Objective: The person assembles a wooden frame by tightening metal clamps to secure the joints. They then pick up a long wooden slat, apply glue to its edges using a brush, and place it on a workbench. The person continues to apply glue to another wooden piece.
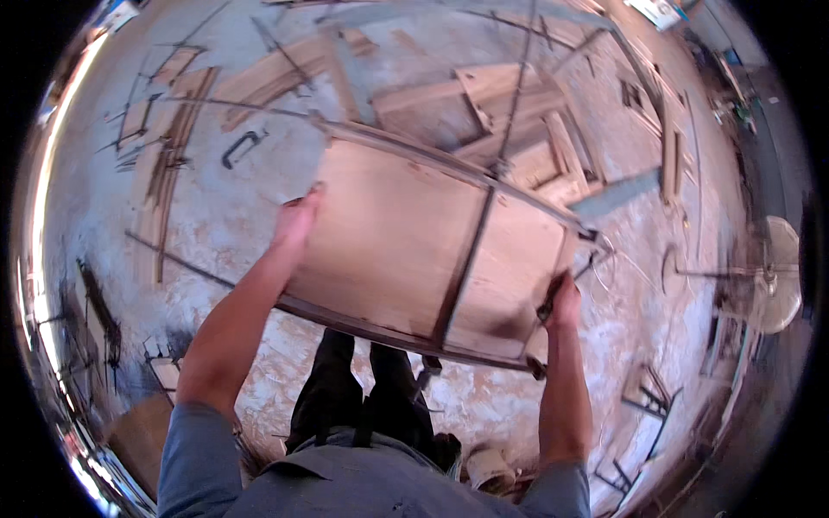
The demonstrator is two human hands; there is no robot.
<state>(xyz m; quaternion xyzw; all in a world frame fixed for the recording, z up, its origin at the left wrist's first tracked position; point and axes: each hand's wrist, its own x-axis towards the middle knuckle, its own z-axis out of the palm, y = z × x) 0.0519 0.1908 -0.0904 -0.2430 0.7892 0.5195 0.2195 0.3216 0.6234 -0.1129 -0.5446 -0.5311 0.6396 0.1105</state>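
Observation:
A pale wooden panel [393,233] is held up in front of me at waist height, tilted slightly down to the right. Long dark bar clamps run along its far and near edges, and a third clamp bar [467,268] crosses its face. At the panel's left edge my left hand [299,216] is closed, thumb on top and fingers hidden beneath. My right hand [566,302] is wrapped round the right edge, beside a dark clamp end; its fingers are partly hidden.
Wooden boards [518,112] lie in a pile on the floor beyond the panel. A C-clamp [244,148] and long strips [168,181] are at the left. A standing fan [773,274] is at the right, and a bucket [490,470] is by my feet.

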